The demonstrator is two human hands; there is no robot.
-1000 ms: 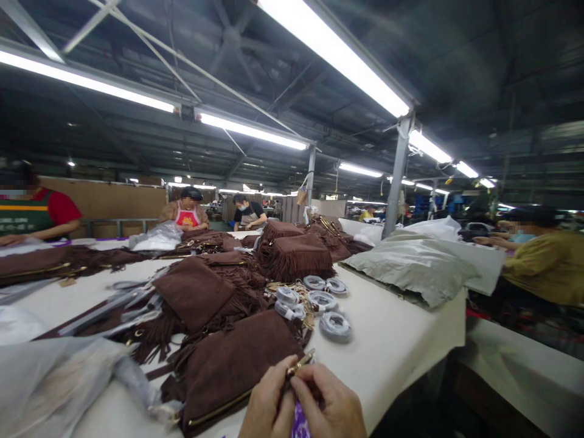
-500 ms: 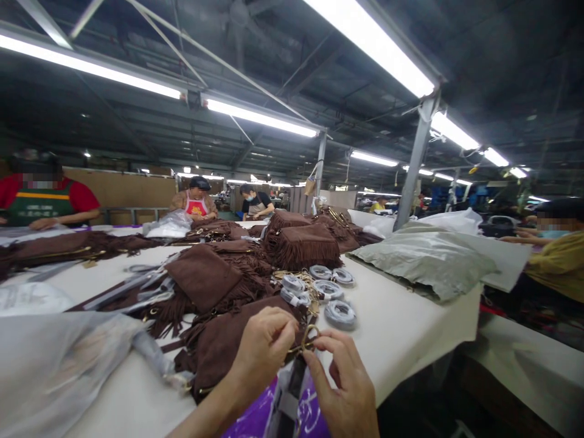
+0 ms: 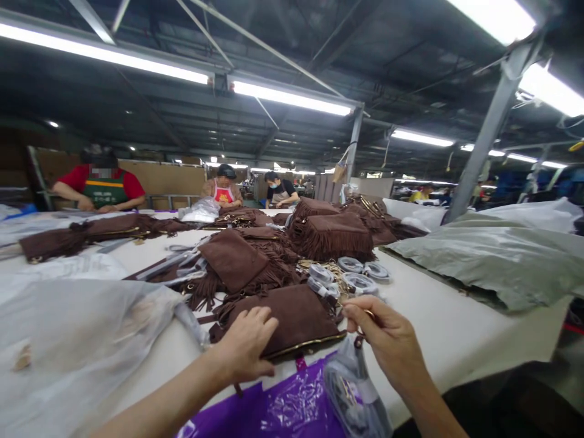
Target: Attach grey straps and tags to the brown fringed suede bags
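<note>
My right hand (image 3: 387, 331) pinches a gold-coloured metal clasp (image 3: 368, 314) between thumb and fingers. Below it hangs a coiled bag strap (image 3: 358, 395) wrapped in clear plastic. My left hand (image 3: 250, 340) is open, thumb apart from the fingers, at the left part of a brown suede bag (image 3: 292, 316) with a gold zip along its near edge. Whether the fingertips press on the bag or hover just over it, I cannot tell. A shiny purple plastic bag (image 3: 283, 404) lies on the near side, partly behind the strap.
More brown fringed bags (image 3: 337, 234) are piled across the white table (image 3: 438, 328). Several wrapped strap coils (image 3: 360, 283) lie beyond my right hand. Translucent plastic sheeting (image 3: 82, 340) covers the near left; a grey-green sheet (image 3: 493, 258) lies right. Co-workers (image 3: 104, 185) work at the far side.
My hands have moved apart. The left has let go near the clasp and opened over the brown bag; the right has carried the clasp and strap rightward. The view has turned left.
</note>
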